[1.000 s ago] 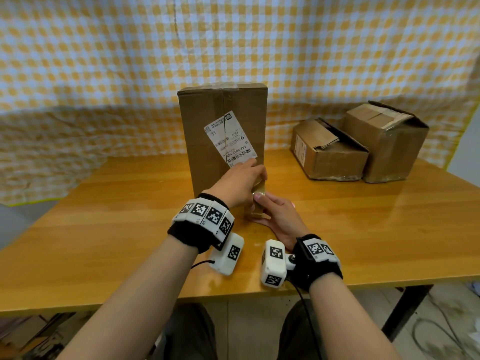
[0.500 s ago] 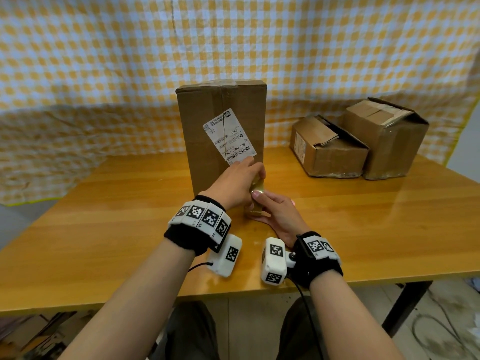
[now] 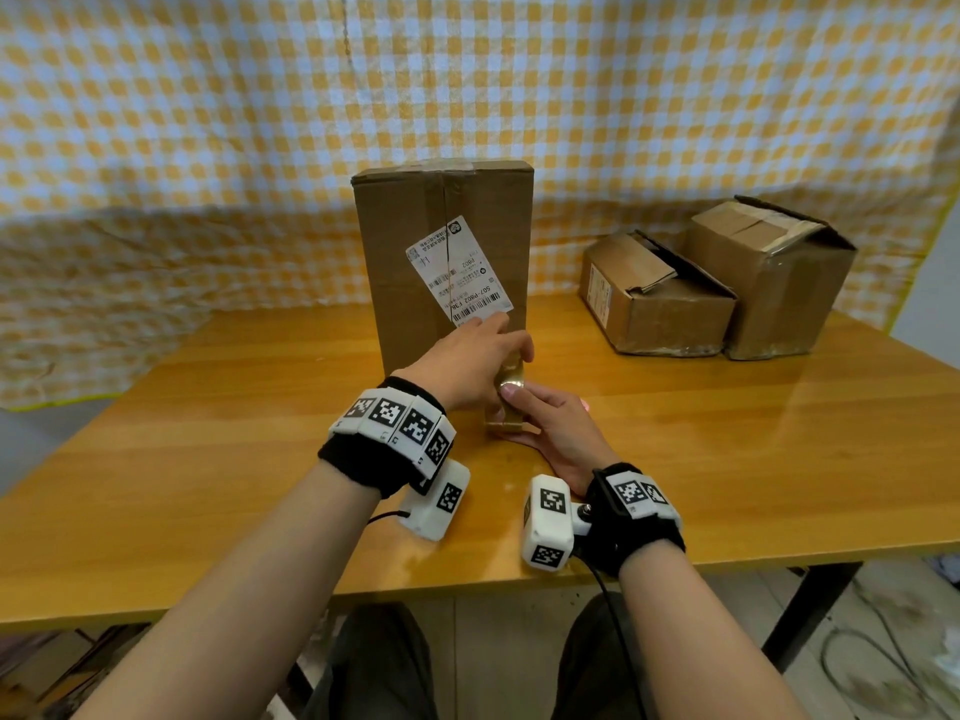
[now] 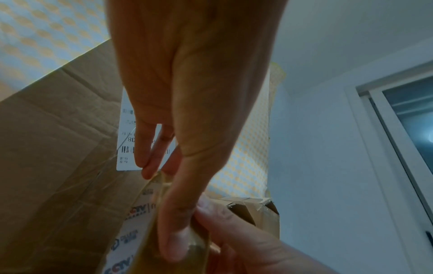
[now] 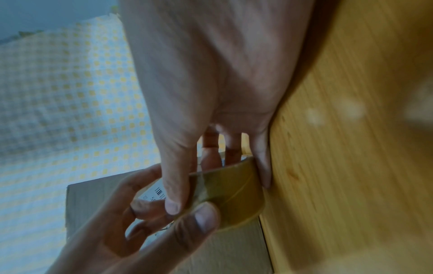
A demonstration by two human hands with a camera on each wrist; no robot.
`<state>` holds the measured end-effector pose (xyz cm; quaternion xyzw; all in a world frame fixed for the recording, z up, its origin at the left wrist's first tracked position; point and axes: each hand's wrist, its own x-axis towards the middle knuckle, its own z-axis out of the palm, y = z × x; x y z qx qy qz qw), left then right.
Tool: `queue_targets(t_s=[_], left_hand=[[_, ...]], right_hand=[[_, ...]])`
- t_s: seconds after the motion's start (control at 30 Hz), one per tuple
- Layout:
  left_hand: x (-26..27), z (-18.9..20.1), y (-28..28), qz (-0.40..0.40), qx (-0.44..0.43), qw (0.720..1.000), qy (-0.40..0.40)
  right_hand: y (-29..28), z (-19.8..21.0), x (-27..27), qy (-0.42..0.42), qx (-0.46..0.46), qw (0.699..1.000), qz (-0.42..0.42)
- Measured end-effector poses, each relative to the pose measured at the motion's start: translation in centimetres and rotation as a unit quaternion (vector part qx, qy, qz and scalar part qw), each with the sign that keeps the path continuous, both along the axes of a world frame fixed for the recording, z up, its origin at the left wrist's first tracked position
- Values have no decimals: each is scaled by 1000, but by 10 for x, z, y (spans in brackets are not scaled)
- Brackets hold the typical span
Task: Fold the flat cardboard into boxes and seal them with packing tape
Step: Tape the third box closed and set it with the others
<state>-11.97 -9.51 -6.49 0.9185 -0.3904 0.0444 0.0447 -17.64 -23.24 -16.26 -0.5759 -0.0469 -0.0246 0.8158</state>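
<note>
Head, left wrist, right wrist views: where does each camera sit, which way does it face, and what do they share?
Head: worn on the head, looking forward and down at the table, tall box, both forearms and hands.
Left wrist: under the left hand, looking along its fingers at the tape roll and tall box.
Right wrist: under the right hand, looking along it at the tape roll, beside the tabletop.
Shared: all three show both hands gripping the tape roll before the labelled tall box.

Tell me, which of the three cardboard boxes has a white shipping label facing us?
The tall upright box just behind the hands; the two squat boxes at far right show no such big white label.
</note>
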Motion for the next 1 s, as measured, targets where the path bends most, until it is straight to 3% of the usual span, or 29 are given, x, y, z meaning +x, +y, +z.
queue_targets(t_s=[0.33, 0.73, 1.0], left_hand=[[2, -4, 11, -35, -25, 998, -40], [3, -13, 18, -30, -88, 995, -43], [1, -13, 20, -24, -85, 996, -30]], right_hand=[[0, 0, 1, 1, 1, 1000, -5], [0, 1, -1, 14, -2, 1000, -12], [1, 2, -2, 14, -8, 1000, -10]])
